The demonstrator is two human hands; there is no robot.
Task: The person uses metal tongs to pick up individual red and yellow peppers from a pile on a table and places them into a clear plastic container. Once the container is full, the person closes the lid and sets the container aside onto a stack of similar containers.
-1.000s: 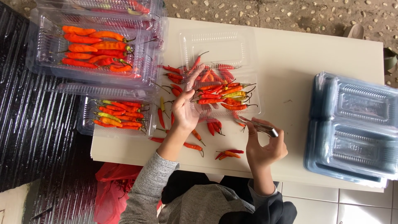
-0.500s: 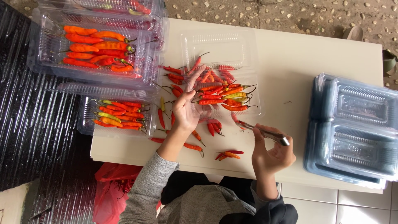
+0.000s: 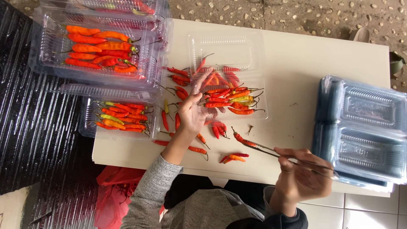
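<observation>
Gripping metal tweezers (image 3: 271,151) that pinch a light, thin-skinned red chili (image 3: 242,139), the right hand (image 3: 302,178) works while the left hand (image 3: 193,111) rests spread on loose chilies (image 3: 220,129); stems probably give safest hold.

Your left hand (image 3: 193,112) flat on loose red chillies (image 3: 218,129) beside the open clear tray (image 3: 229,51), your right hand (image 3: 301,178) pinching long tweezers (image 3: 275,152) gripping one chilli (image 3: 241,138), stacked empty clear trays (image 3: 364,127) just beyond your right hand.

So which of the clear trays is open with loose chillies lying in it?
The open tray at the table's middle, by the left hand; the filled trays left are stacked, the empty trays right hold nothing.
</observation>
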